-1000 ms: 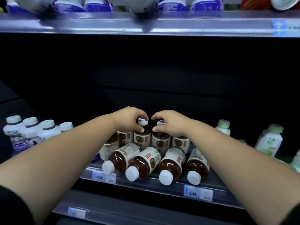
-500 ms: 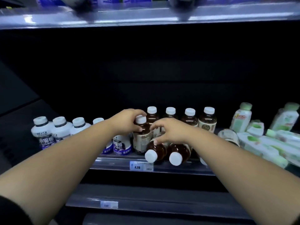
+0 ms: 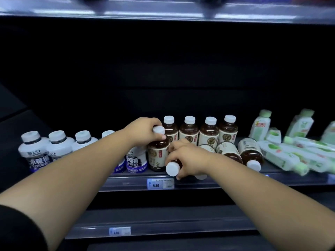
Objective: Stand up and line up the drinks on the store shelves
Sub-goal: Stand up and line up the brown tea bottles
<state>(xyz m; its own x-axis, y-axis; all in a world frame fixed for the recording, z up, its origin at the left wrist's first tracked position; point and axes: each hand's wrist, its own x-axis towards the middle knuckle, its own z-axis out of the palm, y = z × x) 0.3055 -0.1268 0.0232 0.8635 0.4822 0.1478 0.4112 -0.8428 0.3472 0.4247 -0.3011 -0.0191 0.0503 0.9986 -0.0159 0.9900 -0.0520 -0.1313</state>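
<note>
Brown tea bottles with white caps fill the middle of the shelf [image 3: 235, 181]. Several stand upright in a back row [image 3: 208, 134]. My left hand [image 3: 145, 132] grips the cap end of an upright tea bottle [image 3: 157, 153] at the front. My right hand [image 3: 186, 158] is closed around a tea bottle lying on its side [image 3: 173, 168], cap pointing toward me. Three more tea bottles lie flat to the right [image 3: 251, 153], partly hidden by my right forearm.
White bottles with dark labels [image 3: 34, 151] stand at the left of the same shelf. Green-and-white bottles [image 3: 282, 156] lie and stand at the right. A 4.20 price tag [image 3: 160, 183] sits on the shelf lip. Another shelf [image 3: 163, 11] hangs overhead, and one runs below.
My right hand has closed around the lying bottle near the shelf front. My left hand stays on the upright bottle's cap. The view has shifted, showing more of the right side.
</note>
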